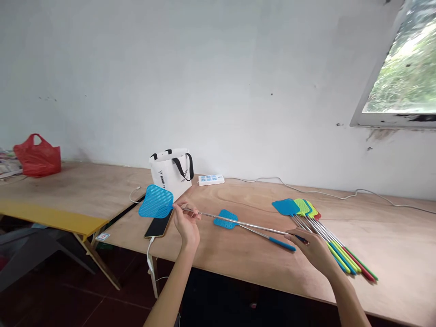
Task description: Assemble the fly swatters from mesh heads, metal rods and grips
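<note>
A blue fly swatter (pixel 156 202) with a long metal shaft is held across the front of me, above the table. My left hand (pixel 186 223) pinches its shaft just behind the mesh head. At the other end, my right hand (pixel 311 245) is closed around the handle, most of which its fingers hide. Beneath the raised shaft, a second blue fly swatter (pixel 282 244) lies on the table, its handle pointing right. To the right rests a fanned pile of fly swatters (pixel 335 238) with blue, yellow-green, red and green handles, close to my right hand.
On the wooden table (pixel 252 268) a black phone (pixel 158 226) lies with a white cable plugged in. Behind it stands a white tote bag (pixel 172 175), beside a power strip (pixel 211 180) whose cord runs along the wall. A red plastic bag (pixel 38 156) sits on the left table.
</note>
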Available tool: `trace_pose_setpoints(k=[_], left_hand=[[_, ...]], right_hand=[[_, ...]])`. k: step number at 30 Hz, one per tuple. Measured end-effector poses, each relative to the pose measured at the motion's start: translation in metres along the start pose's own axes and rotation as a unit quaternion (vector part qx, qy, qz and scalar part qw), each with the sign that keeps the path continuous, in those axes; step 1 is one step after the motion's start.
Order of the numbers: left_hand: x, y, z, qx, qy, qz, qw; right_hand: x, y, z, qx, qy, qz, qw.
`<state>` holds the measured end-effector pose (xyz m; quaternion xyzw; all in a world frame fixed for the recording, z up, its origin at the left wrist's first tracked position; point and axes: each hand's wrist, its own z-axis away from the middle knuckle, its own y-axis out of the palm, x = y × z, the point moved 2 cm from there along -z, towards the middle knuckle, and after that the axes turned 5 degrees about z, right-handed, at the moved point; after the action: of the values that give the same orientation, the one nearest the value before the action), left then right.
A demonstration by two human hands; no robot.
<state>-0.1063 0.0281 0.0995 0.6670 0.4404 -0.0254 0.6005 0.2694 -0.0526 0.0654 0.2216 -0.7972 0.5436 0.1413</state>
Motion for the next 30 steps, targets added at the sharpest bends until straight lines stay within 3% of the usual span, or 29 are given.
trace_pose_setpoints(k=[8,15,22,25,30], left_hand=[[0.0,0.001,0.001,-0.005,0.016,-0.013,1.0],[0.009,0.006,0.01,0.024,-0.033,-0.016,0.999],[0.014,0.001,0.003,0.017,-0.043,-0.035,0.998],[0.025,0.005,0.013,0.059,-0.07,-0.076,0.993],[0.061,0.021,0.066,0.173,-0.186,-0.129,0.959]], right_hand=[[-0.001,-0.001,0.001,-0.001,0.001,-0.001,1.0],[-0.001,0.0,0.001,-0.013,-0.003,-0.002,1.0],[-0.005,0.002,0.001,-0.025,0.001,0.009,1.0],[-0.002,0.006,-0.001,-0.036,0.002,0.011,0.999],[0.031,0.034,-0.006,-0.008,-0.061,-0.021,0.998]])
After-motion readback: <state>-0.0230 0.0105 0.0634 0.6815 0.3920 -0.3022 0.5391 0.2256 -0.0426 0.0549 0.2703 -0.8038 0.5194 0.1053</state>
